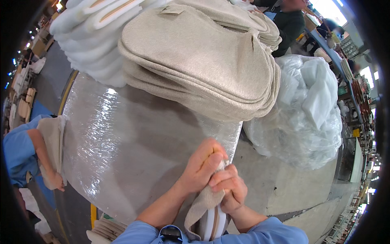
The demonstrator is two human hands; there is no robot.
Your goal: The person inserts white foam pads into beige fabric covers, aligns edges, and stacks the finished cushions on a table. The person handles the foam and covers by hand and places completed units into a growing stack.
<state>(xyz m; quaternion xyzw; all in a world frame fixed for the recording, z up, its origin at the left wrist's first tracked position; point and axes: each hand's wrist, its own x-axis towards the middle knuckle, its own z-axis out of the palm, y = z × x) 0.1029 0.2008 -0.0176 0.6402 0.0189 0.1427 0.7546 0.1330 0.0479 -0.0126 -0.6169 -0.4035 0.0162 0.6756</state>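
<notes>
From the head view, I have my left hand (202,164) and right hand (230,190) pressed together at the near edge of the plastic-wrapped table (122,150). Both are closed tight around the top of a beige fabric piece (202,207), which hangs down between my forearms with a white foam strip (214,223) showing beside it. Toward the table's far edge sits a stack of beige fabric covers (203,61), with white foam pads (87,36) piled at the far left corner. A clear plastic bag (304,118) of white material rests off the right edge. At the left edge, another person's arm (42,156) holds a beige piece.
</notes>
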